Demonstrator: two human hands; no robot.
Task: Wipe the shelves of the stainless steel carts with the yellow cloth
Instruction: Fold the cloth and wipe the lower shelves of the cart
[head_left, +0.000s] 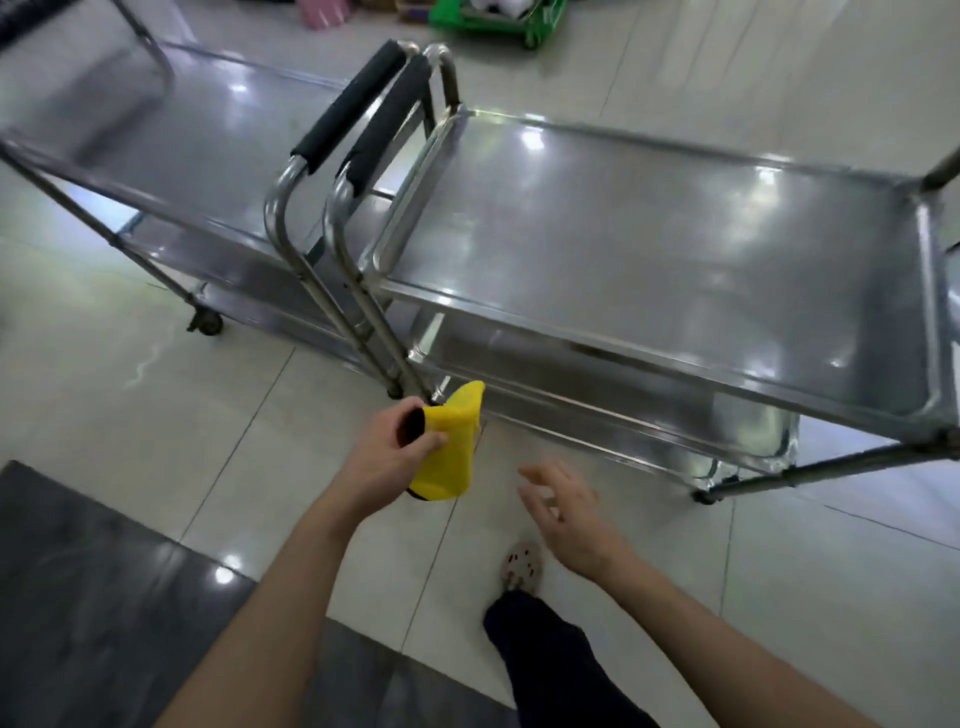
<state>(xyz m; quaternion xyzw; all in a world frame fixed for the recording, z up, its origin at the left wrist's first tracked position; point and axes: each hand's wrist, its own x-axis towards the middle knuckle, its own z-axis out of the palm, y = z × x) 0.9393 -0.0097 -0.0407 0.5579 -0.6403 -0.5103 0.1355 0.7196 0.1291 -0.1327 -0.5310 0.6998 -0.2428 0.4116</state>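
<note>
Two stainless steel carts (649, 249) side by side, handles touching, shelves bare. Below the right cart's near corner, yellow cloth (451, 447): soft, light, limp, best bunched in the palm. Left hand (395, 452) clenched round it; right hand (566, 512) spread, holding nothing. Lower shelves partly hidden; whole picture blurred.

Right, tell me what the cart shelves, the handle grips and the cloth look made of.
Cart shelves: polished stainless steel, mirroring ceiling lights. Handle grips: matte black, probably foam or rubber sleeves. Cloth: soft yellow fabric, likely microfibre, drooping from the left hand.
</note>
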